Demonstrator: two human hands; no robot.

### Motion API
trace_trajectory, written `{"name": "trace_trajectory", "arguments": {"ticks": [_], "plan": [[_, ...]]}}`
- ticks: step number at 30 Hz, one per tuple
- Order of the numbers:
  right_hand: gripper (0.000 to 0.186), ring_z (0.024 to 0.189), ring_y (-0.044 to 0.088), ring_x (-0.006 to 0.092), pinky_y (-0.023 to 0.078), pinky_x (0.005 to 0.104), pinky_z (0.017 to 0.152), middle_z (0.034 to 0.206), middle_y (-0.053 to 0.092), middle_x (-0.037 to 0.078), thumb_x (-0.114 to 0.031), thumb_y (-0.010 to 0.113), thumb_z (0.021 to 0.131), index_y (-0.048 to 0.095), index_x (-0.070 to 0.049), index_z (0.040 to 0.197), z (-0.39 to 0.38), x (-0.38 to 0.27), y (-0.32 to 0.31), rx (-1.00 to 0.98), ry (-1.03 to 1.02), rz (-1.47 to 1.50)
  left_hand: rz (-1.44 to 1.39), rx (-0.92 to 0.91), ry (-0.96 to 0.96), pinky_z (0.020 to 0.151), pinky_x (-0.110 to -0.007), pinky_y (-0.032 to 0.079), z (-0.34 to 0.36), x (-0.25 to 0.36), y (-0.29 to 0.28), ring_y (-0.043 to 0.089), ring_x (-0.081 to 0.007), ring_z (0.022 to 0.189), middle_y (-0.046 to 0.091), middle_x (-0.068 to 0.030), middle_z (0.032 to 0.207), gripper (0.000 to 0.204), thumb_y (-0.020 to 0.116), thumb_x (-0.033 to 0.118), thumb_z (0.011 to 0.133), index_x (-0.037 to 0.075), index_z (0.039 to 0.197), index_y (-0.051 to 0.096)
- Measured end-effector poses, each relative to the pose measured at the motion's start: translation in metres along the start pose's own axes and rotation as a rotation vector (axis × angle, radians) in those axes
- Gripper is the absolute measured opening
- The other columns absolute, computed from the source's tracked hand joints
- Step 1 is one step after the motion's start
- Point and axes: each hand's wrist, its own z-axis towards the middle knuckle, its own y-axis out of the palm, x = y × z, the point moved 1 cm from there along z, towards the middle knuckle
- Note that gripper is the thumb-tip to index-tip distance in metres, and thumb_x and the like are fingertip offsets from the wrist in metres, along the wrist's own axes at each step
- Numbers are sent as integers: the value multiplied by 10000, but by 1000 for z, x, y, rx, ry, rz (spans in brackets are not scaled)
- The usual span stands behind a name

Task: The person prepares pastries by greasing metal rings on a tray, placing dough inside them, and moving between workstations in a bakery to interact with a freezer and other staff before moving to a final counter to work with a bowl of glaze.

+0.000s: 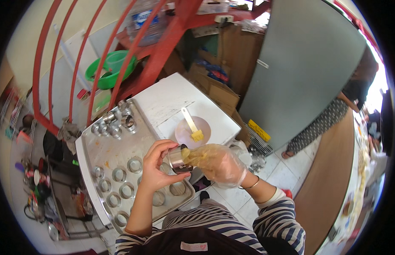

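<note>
My left hand (157, 163) is wrapped round a shiny metal ring mould (177, 159), held tilted above the tray's near right corner. My right hand (225, 165) wears a clear plastic glove smeared with a yellowish, greasy-looking substance (199, 156). Its fingers are pressed together at the mould's opening, and their tips are partly hidden there. What they hold, if anything, cannot be made out. Just beyond my hands a pale pinkish bowl (208, 123) holds a brush (189, 120) with a cream handle and a yellow-coated end.
A large metal tray (108, 148) carries several ring moulds (127, 190), with more bunched at its far end (121, 117). It rests beside a white tabletop (167, 95). Red railings (95, 63), a green basin (108, 70), a grey refrigerator (303, 63) and another person (325, 117) surround the work area.
</note>
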Motion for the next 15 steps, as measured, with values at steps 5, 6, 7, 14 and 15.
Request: {"name": "trace_trajectory", "arguments": {"ticks": [5,6,7,14,15], "plan": [[271,921,524,215,413,336,764,972,565,59,-51,541,627,584,-47,895,-17,-45,1,-176,53,-376,-5,-165,93,820,-277,403,-9,12,-2,474,-179,953,452,-103,1035,627,776,40,469,4,1024,487],[263,918,523,214,412,337,765,963,567,62,-51,540,626,585,-48,885,-13,-57,-6,-239,144,-419,-18,-183,99,819,-289,403,-13,13,-3,472,-189,949,452,-112,1031,639,779,38,455,1,1022,486],[255,915,523,213,411,338,767,954,569,65,-51,539,625,586,-48,875,-13,-66,-9,-302,235,-459,-31,-200,106,818,-301,404,-18,15,-4,469,-200,945,452,-122,1028,651,781,37,440,-2,1019,485],[264,718,522,249,427,337,652,782,538,73,-39,510,650,575,-77,902,-57,-117,23,140,209,-401,-122,-405,149,819,-276,419,-41,36,1,481,-175,967,448,-93,1036,615,765,30,478,15,1027,489],[266,712,523,257,431,341,643,798,537,80,-37,510,648,575,-79,903,-57,-126,27,109,226,-453,-146,-424,170,818,-279,423,-43,40,0,483,-175,966,449,-93,1037,615,765,31,478,15,1027,489]]}}
